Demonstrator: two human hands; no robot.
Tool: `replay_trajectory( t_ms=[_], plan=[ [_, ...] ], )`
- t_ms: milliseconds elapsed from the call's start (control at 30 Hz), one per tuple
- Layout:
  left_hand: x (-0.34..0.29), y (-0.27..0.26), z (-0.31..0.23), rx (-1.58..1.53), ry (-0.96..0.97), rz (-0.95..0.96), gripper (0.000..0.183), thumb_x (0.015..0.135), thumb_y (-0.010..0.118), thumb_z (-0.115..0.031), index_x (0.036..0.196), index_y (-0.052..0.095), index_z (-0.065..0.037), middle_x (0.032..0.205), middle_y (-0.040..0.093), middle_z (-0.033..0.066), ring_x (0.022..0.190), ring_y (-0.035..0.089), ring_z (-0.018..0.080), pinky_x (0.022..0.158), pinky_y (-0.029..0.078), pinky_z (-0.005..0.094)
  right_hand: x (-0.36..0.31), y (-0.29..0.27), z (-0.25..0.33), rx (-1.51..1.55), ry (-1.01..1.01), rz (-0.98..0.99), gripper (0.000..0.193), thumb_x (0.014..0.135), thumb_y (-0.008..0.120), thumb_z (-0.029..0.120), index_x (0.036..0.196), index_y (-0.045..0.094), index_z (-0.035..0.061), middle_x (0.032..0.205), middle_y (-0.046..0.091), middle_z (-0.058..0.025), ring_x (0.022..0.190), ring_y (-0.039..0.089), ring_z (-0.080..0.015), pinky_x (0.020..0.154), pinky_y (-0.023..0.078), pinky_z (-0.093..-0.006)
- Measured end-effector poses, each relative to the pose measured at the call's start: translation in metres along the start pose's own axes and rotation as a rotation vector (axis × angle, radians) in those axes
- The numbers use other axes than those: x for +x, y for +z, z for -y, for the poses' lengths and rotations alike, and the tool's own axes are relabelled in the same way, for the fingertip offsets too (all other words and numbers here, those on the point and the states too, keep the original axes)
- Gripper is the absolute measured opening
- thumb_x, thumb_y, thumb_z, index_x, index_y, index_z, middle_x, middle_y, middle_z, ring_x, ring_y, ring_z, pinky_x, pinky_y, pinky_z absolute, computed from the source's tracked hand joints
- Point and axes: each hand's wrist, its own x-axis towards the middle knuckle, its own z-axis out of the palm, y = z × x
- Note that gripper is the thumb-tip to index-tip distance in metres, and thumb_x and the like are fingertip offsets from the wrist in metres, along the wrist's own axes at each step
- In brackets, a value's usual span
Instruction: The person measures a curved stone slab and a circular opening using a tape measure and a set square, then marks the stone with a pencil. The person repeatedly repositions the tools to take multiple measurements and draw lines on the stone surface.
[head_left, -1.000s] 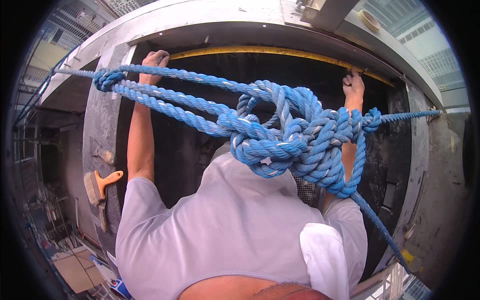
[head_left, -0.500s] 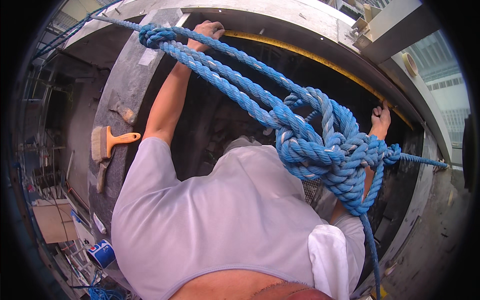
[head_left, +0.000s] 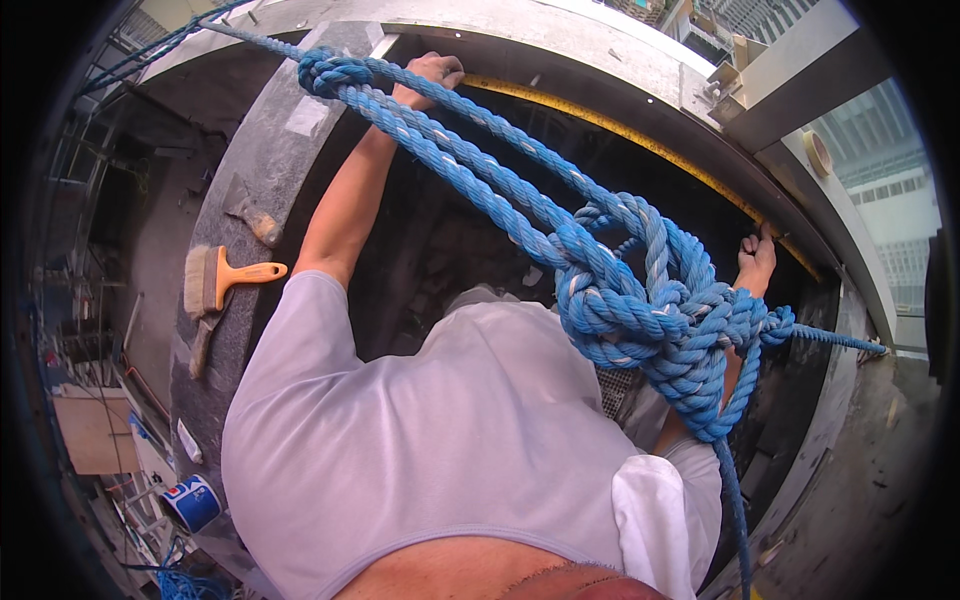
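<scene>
A yellow tape measure blade (head_left: 625, 133) stretches along the inner edge of a dark frame, running from far left to the right. My left hand (head_left: 437, 74) is closed at its far-left end, fingers curled against the frame; a case, if any, is hidden. Farther right, my right hand (head_left: 757, 264) has its fingers bent, with a fingertip raised against the blade. Thick blue rope (head_left: 640, 300), bunched in a large knot, crosses in front of my arms and hides much of my right forearm.
On the grey ledge at left lie a wide paintbrush (head_left: 212, 280) and a worn brush (head_left: 256, 218). A blue-and-white can (head_left: 192, 502) stands lower left. A tape roll (head_left: 817, 154) sits on the pale upright (head_left: 850, 215) at right. A white cloth (head_left: 650, 520) hangs over my right shoulder.
The view has shifted slightly, so the ledge and left hand appear a little farther right. Both hands keep their places along the tape measure.
</scene>
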Motion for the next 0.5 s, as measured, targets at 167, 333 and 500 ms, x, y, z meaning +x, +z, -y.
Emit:
replay_trajectory(
  t_ms=[167,333,500],
  plan=[
    [0.002,0.004,0.002,0.002,-0.004,-0.025,0.031,0.106,0.069,-0.039,0.122,0.081,-0.016,0.116,0.077,0.0193,0.118,0.071,0.0400,0.106,0.056,0.0497,0.004,-0.001,0.001,-0.035,0.008,-0.023,0.040,0.114,0.066,0.010,0.151,0.062,-0.0040,0.081,0.032,0.0017,0.066,0.032,-0.0118,0.057,0.028,-0.0304],
    [0.003,0.001,0.001,0.005,0.030,-0.019,0.030,0.105,0.068,-0.036,0.120,0.082,-0.013,0.114,0.078,0.0191,0.118,0.071,0.0396,0.106,0.056,0.0498,0.010,-0.004,0.000,-0.003,-0.001,-0.003,0.036,0.113,0.067,0.011,0.147,0.064,-0.0020,0.082,0.035,0.0016,0.066,0.033,-0.0117,0.057,0.028,-0.0299],
    [0.002,0.000,-0.001,-0.008,0.039,-0.016,0.032,0.105,0.069,-0.035,0.121,0.083,-0.011,0.119,0.079,0.0214,0.120,0.072,0.0398,0.109,0.056,0.0512,0.010,-0.006,-0.001,0.000,-0.007,0.018,0.028,0.109,0.073,0.009,0.135,0.068,-0.0009,0.083,0.040,0.0013,0.066,0.032,-0.0119,0.057,0.028,-0.0298]
  ],
)
